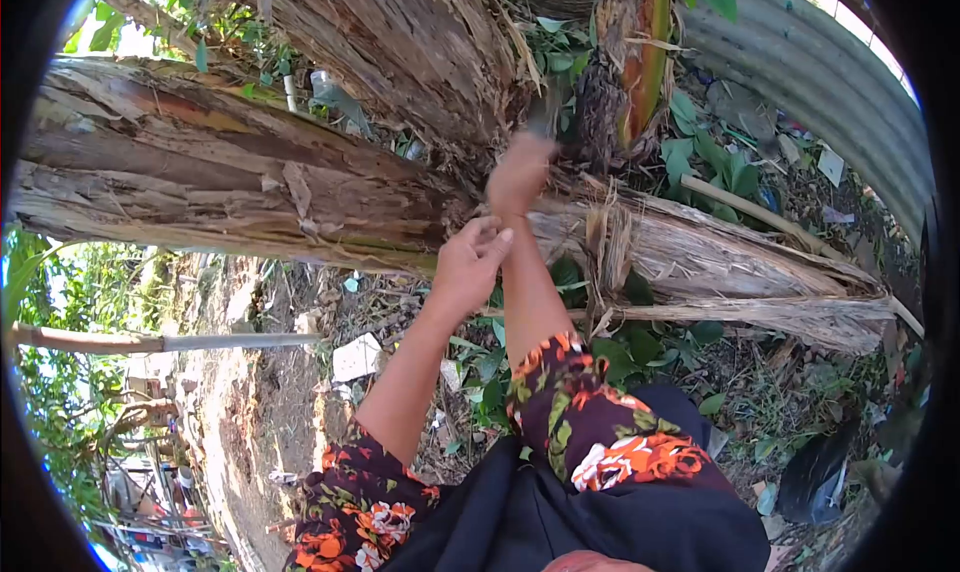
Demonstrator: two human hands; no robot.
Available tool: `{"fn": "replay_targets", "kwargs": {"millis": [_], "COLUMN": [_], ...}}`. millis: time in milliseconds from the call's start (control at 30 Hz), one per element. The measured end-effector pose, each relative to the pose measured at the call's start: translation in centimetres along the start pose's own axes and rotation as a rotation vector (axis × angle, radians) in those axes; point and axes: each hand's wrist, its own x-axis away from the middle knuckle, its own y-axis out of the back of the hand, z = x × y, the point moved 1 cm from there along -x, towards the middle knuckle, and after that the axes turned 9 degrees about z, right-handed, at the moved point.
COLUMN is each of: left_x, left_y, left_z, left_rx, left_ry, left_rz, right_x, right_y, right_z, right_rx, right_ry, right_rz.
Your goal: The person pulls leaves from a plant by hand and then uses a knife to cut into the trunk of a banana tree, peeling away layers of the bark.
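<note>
Both hands are at the spot where several banana trunks meet. My right hand (520, 177) reaches farther in, smeared by motion, its fingers hidden; a greyish blur shows just beyond it, and I cannot tell what it is. My left hand (472, 262) is closed with curled fingers and lies right beside my right wrist, against the brown trunk base. A thick trunk (200, 187) with peeling dry bark runs to the left. Another trunk (390, 47) leans up to the upper left. To the right lies a split, fibrous stem (720, 252).
A standing stem (640, 57) with a green-yellow side rises at the top. Curved corrugated metal sheeting (830, 72) borders the upper right. A pole (200, 342) sticks in from the left. Leaves, a pale block (356, 358) and litter cover the ground.
</note>
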Motion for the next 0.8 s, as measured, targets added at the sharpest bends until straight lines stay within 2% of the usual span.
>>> {"fn": "replay_targets", "kwargs": {"millis": [33,67,100,167,200,267,333,400,433,500,533,567,633,667,733,767,800], "left_x": [1.4,1.9,0.2,0.2,0.0,-1.1,-1.1,-1.0,-0.9,-1.1,-0.7,-1.1,-3.1,-2.0,-1.7,-1.7,-1.6], "left_y": [-0.3,0.0,0.9,1.0,1.0,0.7,0.3,0.1,0.3,1.2,1.0,1.1,1.4,0.6,-0.2,0.0,0.2], "left_z": [1.1,1.3,0.9,1.4,1.5,1.2,1.7,0.8,0.5,0.2,0.3,0.5,0.1,0.7,-1.3,-1.5,-1.5], "left_rx": [0.004,-0.067,-0.143,-0.105,-0.084,0.000,0.161,0.197,0.226,0.199,0.181,0.084,0.037,-0.008,0.079,0.083,0.084], "left_ry": [0.021,0.065,0.063,0.125,0.163,0.158,0.207,0.192,0.175,0.170,0.175,0.123,0.085,0.137,0.076,0.119,0.167], "left_rz": [0.000,-0.091,-0.196,-0.192,-0.185,-0.187,-0.185,-0.198,-0.210,-0.239,-0.250,-0.285,-0.307,-0.305,-0.334,-0.335,-0.335], "right_x": [3.6,4.4,1.9,-0.7,-1.1,-2.9,-4.7,-6.9,-6.1,1.7,5.6,4.2,0.5,0.3,-2.7,-4.5,-6.2], "right_y": [-0.2,0.1,-1.1,3.6,5.3,6.4,6.9,9.3,8.2,2.4,-0.5,0.9,3.0,4.6,5.3,6.1,7.2], "right_z": [-1.5,-0.6,0.0,3.7,4.6,6.3,6.7,9.5,9.5,0.8,-3.5,-2.2,0.7,2.6,7.0,8.4,9.8], "right_rx": [0.075,0.135,0.107,-0.463,-0.458,-0.610,-0.530,-0.643,-0.856,-0.368,-0.117,-0.119,-0.910,-0.888,-0.813,-0.807,-0.846], "right_ry": [-0.231,-0.455,-0.427,-1.057,-1.069,-0.875,-0.429,-0.444,-0.355,-0.518,-0.484,-0.479,-1.352,-1.389,-0.941,-0.936,-0.669], "right_rz": [0.342,0.655,0.617,0.909,0.893,0.629,0.348,0.179,-0.067,0.491,0.776,0.766,0.869,0.864,0.623,0.629,0.436]}}
